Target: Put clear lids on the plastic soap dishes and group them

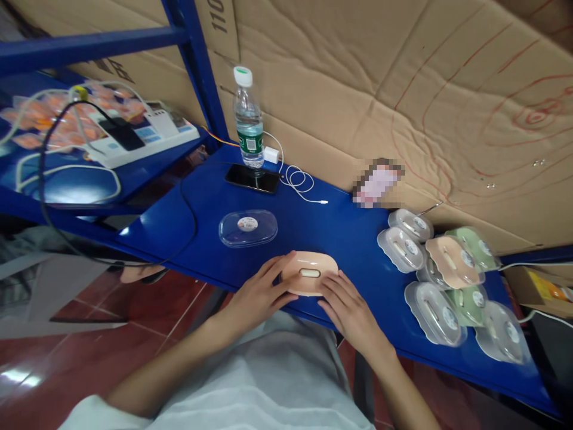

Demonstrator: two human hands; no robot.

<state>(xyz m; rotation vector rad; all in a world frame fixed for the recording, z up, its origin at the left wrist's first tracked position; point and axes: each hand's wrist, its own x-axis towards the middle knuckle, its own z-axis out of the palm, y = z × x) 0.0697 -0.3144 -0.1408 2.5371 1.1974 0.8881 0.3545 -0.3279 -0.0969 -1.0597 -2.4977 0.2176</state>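
A peach-coloured oval plastic dish (pixel 316 263) sits near the front edge of the blue table, with a pale oblong piece at its centre. My left hand (pixel 268 285) grips its left end, thumb in front and fingers on the far side. At the right end, my right hand (pixel 344 298) holds the rim with its fingers close together. A clear oval plastic cover (pixel 248 229) with a round white sticker lies beyond my left hand. Stacked to the right are several covered dishes, among them a peach one (pixel 447 261), a green one (pixel 470 304) and a grey one (pixel 434 313).
A water bottle (pixel 249 119), a black phone (pixel 253 178) and a white charging cable (pixel 308 190) are toward the back of the blue table (pixel 340 230). A power strip (pixel 147 143) and peach-coloured wrapped pieces (pixel 67 116) occupy the left shelf. A cardboard wall (pixel 322 89) stands behind.
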